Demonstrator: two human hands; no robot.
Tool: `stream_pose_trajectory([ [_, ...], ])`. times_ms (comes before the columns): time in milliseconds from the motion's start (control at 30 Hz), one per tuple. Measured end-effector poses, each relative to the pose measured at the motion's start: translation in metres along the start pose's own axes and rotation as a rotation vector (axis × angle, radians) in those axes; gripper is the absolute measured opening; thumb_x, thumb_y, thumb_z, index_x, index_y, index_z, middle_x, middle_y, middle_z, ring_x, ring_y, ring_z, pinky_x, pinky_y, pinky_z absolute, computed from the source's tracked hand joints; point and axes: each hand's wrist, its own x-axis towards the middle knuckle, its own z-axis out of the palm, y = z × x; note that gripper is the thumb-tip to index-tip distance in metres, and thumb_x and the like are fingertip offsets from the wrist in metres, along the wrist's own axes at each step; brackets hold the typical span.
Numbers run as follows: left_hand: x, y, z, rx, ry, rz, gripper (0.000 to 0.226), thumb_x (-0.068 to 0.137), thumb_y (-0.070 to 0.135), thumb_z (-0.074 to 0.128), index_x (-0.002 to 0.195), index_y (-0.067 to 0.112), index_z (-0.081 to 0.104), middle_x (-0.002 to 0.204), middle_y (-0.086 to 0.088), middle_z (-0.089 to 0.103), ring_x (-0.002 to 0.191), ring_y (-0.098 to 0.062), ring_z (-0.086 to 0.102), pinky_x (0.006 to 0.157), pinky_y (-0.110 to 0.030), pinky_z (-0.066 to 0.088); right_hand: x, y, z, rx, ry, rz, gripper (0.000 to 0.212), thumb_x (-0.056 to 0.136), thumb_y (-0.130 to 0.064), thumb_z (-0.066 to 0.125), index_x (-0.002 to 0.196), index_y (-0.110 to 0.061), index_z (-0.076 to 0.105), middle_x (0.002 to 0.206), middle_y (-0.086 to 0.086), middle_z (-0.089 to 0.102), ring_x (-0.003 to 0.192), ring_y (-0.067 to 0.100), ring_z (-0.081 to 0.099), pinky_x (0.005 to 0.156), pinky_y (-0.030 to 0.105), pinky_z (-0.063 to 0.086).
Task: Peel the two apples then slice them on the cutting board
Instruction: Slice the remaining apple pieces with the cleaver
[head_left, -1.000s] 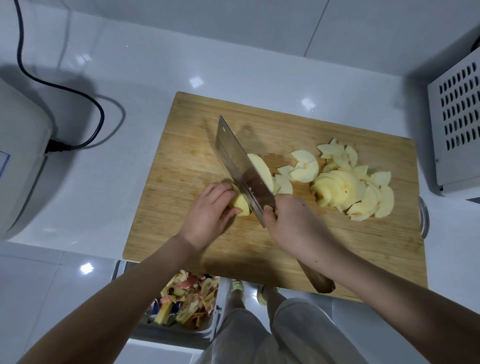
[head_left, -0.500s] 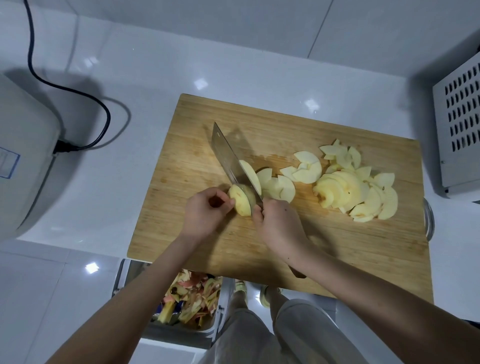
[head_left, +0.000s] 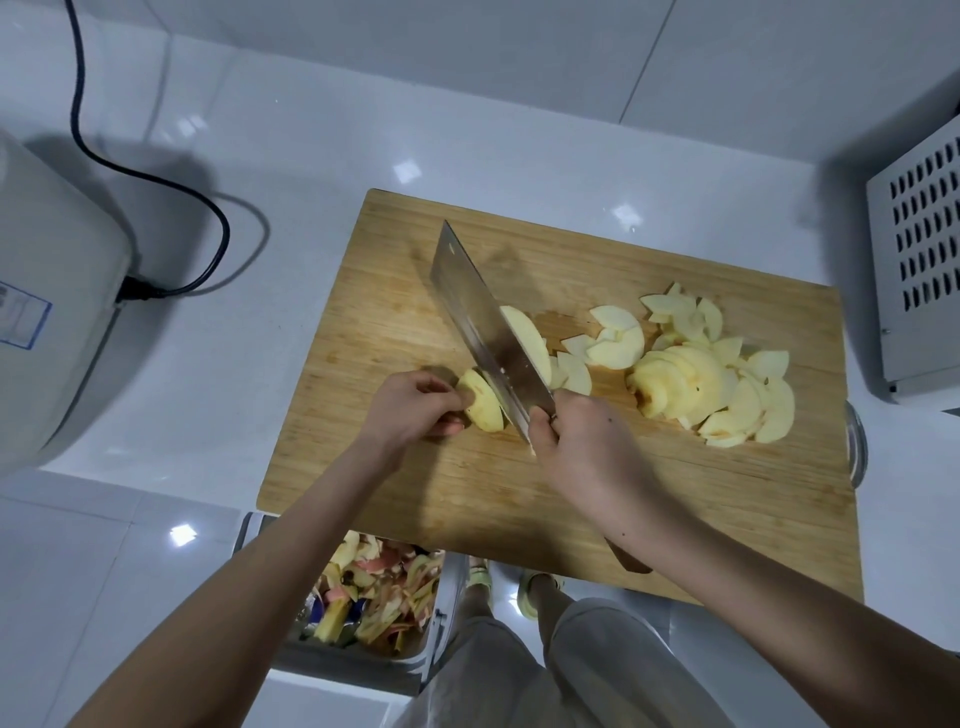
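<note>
On the wooden cutting board (head_left: 426, 483) my left hand (head_left: 415, 410) pinches a small peeled apple piece (head_left: 483, 402) with its fingertips. My right hand (head_left: 576, 436) grips a steel cleaver (head_left: 488, 332), its blade set down against the right side of that piece. One slice (head_left: 527, 338) leans on the blade's right face. Several cut slices (head_left: 618, 338) lie just right of the blade. A bigger heap of slices (head_left: 711, 389) sits toward the board's right side.
A white appliance (head_left: 52, 322) with a black cable (head_left: 156, 171) stands on the counter at left. A perforated white box (head_left: 919, 270) is at right. A bin of apple peels (head_left: 374, 603) sits below the counter edge, beside my legs.
The cleaver lifted and came down again further left into the held apple piece. That piece has grown thinner, and more slices have fallen to the right of the blade.
</note>
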Motion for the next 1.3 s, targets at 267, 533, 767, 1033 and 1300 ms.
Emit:
stream_pose_trajectory([
  [267,-0.002,0.003,0.001,-0.002,0.004,-0.011,0.01,0.079,0.001,0.071,0.086,-0.005,0.068,0.088,-0.024,0.07,0.068,-0.022,0.066,0.059,-0.021,0.056,-0.004,0.0,0.001,-0.046,-0.005,-0.04,0.022,0.099,-0.025,0.039,0.077,-0.022,0.043,0.059,-0.013,0.04,0.048,-0.001,0.039,0.04,0.013,0.023],
  [533,0.002,0.002,0.003,-0.018,0.037,-0.042,0.006,0.076,0.003,0.074,0.073,0.002,0.068,0.069,-0.011,0.069,0.062,-0.02,0.067,0.067,-0.026,0.059,0.016,0.003,0.029,-0.031,-0.041,-0.016,0.023,0.098,-0.023,0.041,0.077,-0.019,0.047,0.059,-0.011,0.041,0.05,0.0,0.038,0.046,0.015,0.025],
  [767,0.0,0.004,0.002,-0.022,0.012,-0.028,0.006,0.078,0.001,0.072,0.082,-0.002,0.069,0.074,-0.013,0.069,0.062,-0.018,0.067,0.066,-0.024,0.059,0.01,0.011,0.021,0.066,-0.027,0.037,0.029,0.099,-0.026,0.04,0.07,-0.021,0.043,0.058,-0.009,0.043,0.048,0.002,0.041,0.041,0.014,0.025],
  [1033,-0.001,0.004,0.001,0.006,0.008,-0.036,0.01,0.078,0.001,0.072,0.085,-0.005,0.068,0.076,-0.015,0.07,0.062,-0.018,0.067,0.06,-0.021,0.057,-0.007,0.0,-0.003,-0.019,-0.016,-0.037,0.028,0.099,-0.026,0.04,0.071,-0.023,0.04,0.059,-0.013,0.04,0.048,0.001,0.04,0.042,0.015,0.035],
  [1300,0.001,0.005,0.002,0.0,0.013,-0.037,0.006,0.077,0.0,0.072,0.081,-0.003,0.068,0.071,-0.014,0.069,0.058,-0.018,0.065,0.059,-0.022,0.057,-0.003,0.002,0.014,-0.065,0.011,-0.062,0.022,0.099,-0.024,0.04,0.08,-0.02,0.051,0.058,-0.014,0.039,0.047,-0.001,0.039,0.042,0.013,0.022],
])
